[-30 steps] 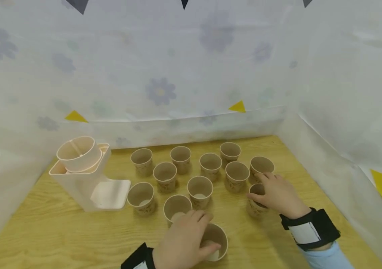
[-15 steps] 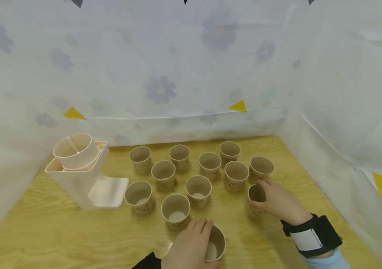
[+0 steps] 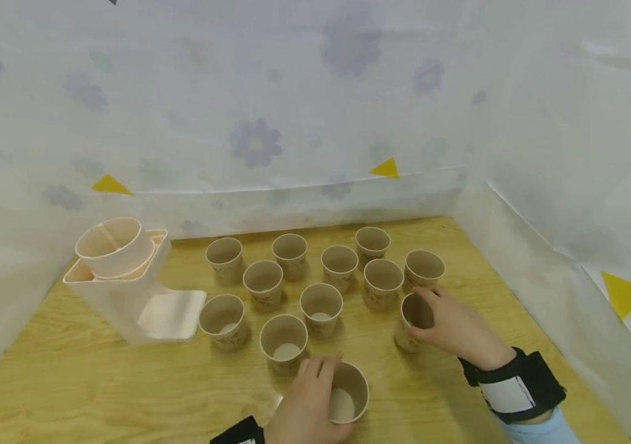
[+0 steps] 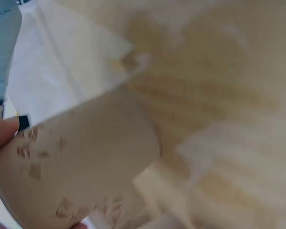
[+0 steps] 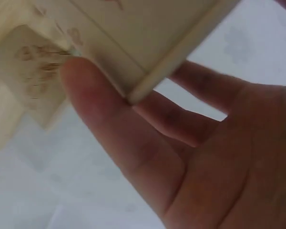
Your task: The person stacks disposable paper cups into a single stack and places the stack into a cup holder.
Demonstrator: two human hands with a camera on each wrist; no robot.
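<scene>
At the front of the table, my left hand (image 3: 306,404) holds a beige paper cup (image 3: 351,394) from its left, fingers at the far rim and thumb at the near side. A fingertip and the thumb bracket the cup's brown-printed wall (image 4: 86,157) in the left wrist view. Farther right, my right hand (image 3: 459,330) grips a second paper cup (image 3: 406,336) near its rim. The right wrist view has the thumb (image 5: 100,105) on one side of this cup (image 5: 152,28) and fingers behind it. Both cups are upright, mouths up.
Several more paper cups stand in loose rows, among them one (image 3: 284,342) just beyond my left hand and one (image 3: 424,271) behind the right-hand cup. A cream dispenser-like holder (image 3: 121,277) with a round top stands at left. White cloth walls (image 3: 293,123) enclose the wooden table (image 3: 143,388).
My right fingers have drawn back from the cup behind and closed on the nearer one's rim. My left thumb has moved from over the cup's mouth to its near side. The head view has shifted slightly.
</scene>
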